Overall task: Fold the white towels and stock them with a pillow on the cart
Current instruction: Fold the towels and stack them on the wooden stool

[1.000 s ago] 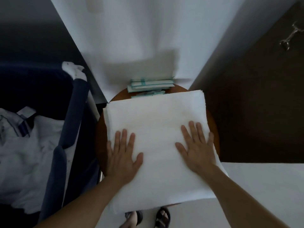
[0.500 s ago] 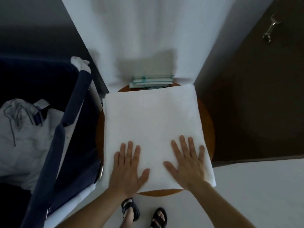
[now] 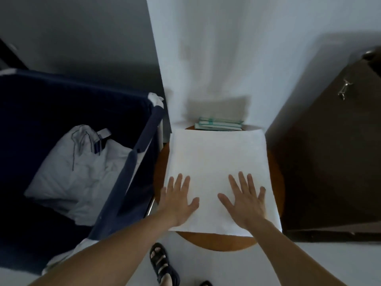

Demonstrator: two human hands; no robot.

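Note:
A folded white towel (image 3: 216,157) lies flat on a round brown wooden table (image 3: 276,182) in the middle of the view. My left hand (image 3: 178,200) presses flat on the towel's near left part, fingers spread. My right hand (image 3: 244,200) rests flat on its near right part, fingers also spread. To the left stands the dark blue fabric cart (image 3: 132,172), with a white pillow or bundle of linen (image 3: 78,172) lying inside it.
A small stack of green-and-white packets (image 3: 218,124) sits at the table's far edge against the white wall (image 3: 226,48). A dark brown door (image 3: 329,151) with a metal handle (image 3: 344,89) is on the right. My sandalled feet (image 3: 162,265) stand on the pale floor below the table.
Both hands have slid toward me along the towel, from its middle to its near part. The view has shifted, so more of the cart shows on the left.

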